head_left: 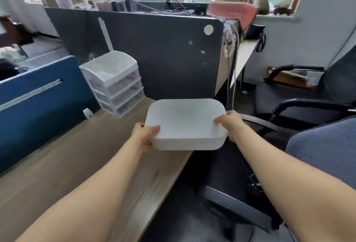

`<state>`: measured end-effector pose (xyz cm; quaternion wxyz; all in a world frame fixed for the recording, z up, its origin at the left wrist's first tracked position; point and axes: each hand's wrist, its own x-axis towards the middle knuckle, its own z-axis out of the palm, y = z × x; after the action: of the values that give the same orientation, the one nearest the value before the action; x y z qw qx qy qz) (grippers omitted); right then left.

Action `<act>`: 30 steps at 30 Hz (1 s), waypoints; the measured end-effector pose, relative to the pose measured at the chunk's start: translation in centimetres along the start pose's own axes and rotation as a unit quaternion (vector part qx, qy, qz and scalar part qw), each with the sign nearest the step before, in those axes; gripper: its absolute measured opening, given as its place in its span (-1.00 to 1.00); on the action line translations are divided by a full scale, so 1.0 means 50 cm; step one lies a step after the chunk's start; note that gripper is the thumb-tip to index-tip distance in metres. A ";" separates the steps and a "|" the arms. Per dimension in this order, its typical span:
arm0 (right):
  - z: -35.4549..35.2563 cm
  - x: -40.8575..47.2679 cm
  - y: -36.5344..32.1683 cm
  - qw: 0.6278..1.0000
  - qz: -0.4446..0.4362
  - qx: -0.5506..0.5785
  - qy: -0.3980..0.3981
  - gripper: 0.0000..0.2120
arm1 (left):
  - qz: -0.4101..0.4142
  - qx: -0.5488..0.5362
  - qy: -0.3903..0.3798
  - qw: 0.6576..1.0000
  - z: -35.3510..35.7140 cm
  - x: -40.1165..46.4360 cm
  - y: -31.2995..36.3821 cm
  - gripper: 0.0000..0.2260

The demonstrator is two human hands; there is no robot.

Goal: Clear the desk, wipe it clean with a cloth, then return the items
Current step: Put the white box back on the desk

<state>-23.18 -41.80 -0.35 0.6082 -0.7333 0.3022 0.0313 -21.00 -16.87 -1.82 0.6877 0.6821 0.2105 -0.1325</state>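
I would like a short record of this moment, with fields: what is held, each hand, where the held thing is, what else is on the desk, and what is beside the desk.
held thing: white box, lid on
left hand: left hand grips the box's left near corner
right hand: right hand grips its right near side
position: at the wooden desk right edge, partly past it; lifted or resting, cannot tell
also on desk: white drawer unit, against the grey partition
beside desk: office chairs

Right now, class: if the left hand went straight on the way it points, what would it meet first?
Probably the dark partition panel. The left hand, gripping the white box, points up-desk; depth is uncertain.
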 end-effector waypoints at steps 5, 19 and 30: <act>0.189 -0.027 -0.089 0.988 0.010 -0.042 -0.151 -0.38 | 0.009 -0.048 0.094 0.994 -0.191 0.009 0.024 -0.66; 0.672 0.112 -0.170 0.923 0.062 -0.094 -0.368 -0.55 | -0.066 -0.172 0.307 0.934 -0.475 0.151 -0.035 -0.56; 0.847 0.231 -0.101 0.920 0.044 -0.076 -0.382 -0.65 | -0.100 -0.292 0.394 0.866 -0.475 0.276 -0.115 -0.59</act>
<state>2.30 -7.52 -11.66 0.6182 -0.6954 0.0761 0.3586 -14.17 7.99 -12.95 0.6984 0.4207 0.5601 0.1470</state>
